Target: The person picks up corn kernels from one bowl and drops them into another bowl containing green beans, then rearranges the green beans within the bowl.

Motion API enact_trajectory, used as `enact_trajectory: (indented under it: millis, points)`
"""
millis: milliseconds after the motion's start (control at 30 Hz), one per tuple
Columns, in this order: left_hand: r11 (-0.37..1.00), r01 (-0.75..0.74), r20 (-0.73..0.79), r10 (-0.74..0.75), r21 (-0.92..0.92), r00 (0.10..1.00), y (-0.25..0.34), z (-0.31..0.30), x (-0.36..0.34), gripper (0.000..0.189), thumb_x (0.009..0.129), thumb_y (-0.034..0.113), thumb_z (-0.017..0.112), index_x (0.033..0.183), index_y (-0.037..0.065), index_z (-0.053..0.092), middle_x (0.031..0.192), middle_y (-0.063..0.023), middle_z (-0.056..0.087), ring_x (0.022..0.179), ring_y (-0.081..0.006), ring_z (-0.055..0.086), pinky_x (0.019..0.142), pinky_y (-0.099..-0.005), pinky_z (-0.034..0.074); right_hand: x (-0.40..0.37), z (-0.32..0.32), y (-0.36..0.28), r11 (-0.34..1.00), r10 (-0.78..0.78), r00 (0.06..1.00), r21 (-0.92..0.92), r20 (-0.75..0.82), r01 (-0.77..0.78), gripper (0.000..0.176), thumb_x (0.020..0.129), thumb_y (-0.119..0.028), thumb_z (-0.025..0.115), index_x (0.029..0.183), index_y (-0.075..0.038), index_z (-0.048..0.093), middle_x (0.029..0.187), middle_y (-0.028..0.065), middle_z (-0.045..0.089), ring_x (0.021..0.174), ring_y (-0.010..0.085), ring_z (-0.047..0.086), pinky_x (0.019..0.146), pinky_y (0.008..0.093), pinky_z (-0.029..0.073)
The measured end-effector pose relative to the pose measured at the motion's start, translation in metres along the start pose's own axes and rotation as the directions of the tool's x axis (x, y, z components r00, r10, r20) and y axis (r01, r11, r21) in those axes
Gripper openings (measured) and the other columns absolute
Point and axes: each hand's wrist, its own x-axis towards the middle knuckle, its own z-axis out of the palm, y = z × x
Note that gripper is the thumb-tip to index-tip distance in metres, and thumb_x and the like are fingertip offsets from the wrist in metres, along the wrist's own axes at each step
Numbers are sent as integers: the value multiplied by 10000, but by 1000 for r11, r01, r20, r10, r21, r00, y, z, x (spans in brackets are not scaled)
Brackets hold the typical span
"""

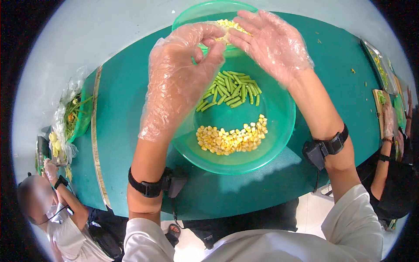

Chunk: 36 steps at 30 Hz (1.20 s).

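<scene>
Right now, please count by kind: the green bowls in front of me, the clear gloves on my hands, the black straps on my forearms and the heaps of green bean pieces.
Green bowls: 2
Clear gloves: 2
Black straps: 2
Heap of green bean pieces: 1
Total: 7

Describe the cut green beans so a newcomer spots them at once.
On the green tabletop, find the nearer of the two large translucent green bowls. Inside, toward its far side, lies a loose pile of cut green beans. Their short green stick shapes set them apart from the rounded yellow corn kernels nearer the viewer.
</scene>
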Motion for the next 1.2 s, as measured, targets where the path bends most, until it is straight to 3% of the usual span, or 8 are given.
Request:
enact_trajectory:
  millis: [200, 400, 600, 700, 800, 900, 1000, 1200]
  points:
    - [999, 41, 89, -44, 35, 995, 3, -1, -2, 169, 900, 140, 765, 1048, 61, 737, 968, 13, 730, 709, -68, 528, 626, -232, 466, -2, -1, 1, 996, -64, 998, -70, -8, 64, 671, 1066, -330, 490, 1507, 127, 276, 1582, 263, 309, 1402, 415, 426, 1160, 470, 411]
    - [997, 32, 26, -34, 77, 999, -6, 3, -2, 161, 892, 110, 765, 1038, 51, 731, 946, 6, 724, 693, -70, 522, 615, -218, 453, -5, 9, 2, 970, 243, 940, -37, 241, -241, 482, 1060, -248, 501, 1349, 137, 507, 1321, 264, 616, 1173, 342, 657, 1073, 441, 524]
    - [988, -10, 3, 10, 152, 1000, -10, 4, -1, 171, 872, 119, 785, 1018, 52, 727, 915, -4, 736, 654, -81, 564, 610, -239, 485, -14, 15, 1, 935, 281, 944, -272, 172, -229, 522, 1058, -271, 508, 1372, 144, 476, 1381, 296, 563, 1233, 360, 621, 1088, 441, 513]
    - [994, 57, -65, -52, 89, 997, -2, 2, 0, 111, 857, 129, 745, 945, 67, 718, 850, -115, 717, 660, -274, 646, 651, -380, 537, -4, 5, 2, 960, 274, 959, -72, 72, -269, 499, 1054, -263, 520, 1347, 140, 493, 1326, 274, 606, 1200, 362, 645, 1096, 442, 508]
    - [997, 43, -78, -38, 65, 996, -2, 2, 0, 100, 860, 122, 740, 942, 67, 723, 844, -116, 719, 654, -275, 651, 648, -388, 536, 4, 0, 2, 977, 192, 981, 104, -34, -188, 460, 1046, -269, 547, 1287, 122, 551, 1238, 245, 653, 1119, 336, 681, 1038, 403, 544]
    - [997, 71, -17, -70, 42, 997, -2, 3, 0, 104, 854, 126, 743, 938, 69, 726, 835, -129, 714, 646, -277, 647, 645, -393, 533, 5, -14, -2, 989, 102, 992, 101, 71, -109, 548, 1035, -202, 550, 1371, 189, 363, 1453, 298, 399, 1369, 476, 449, 1192, 486, 401]
    - [985, 58, 80, -71, 161, 994, -2, 0, -3, 128, 916, 145, 728, 1013, 62, 728, 936, -19, 749, 687, -98, 586, 651, -269, 506, 5, -12, -1, 1000, 7, 999, 18, 36, -8, 605, 1037, -218, 552, 1418, 170, 286, 1410, 272, 419, 1353, 505, 448, 1192, 505, 395]
    - [971, 109, 345, -179, 213, 922, 9, -5, -3, 132, 899, 149, 727, 998, 61, 730, 873, -92, 729, 683, -172, 620, 655, -320, 520, -1, -1, 2, 999, 30, 998, -13, 48, -29, 649, 1043, -249, 543, 1459, 170, 273, 1519, 299, 349, 1406, 505, 402, 1209, 507, 368]
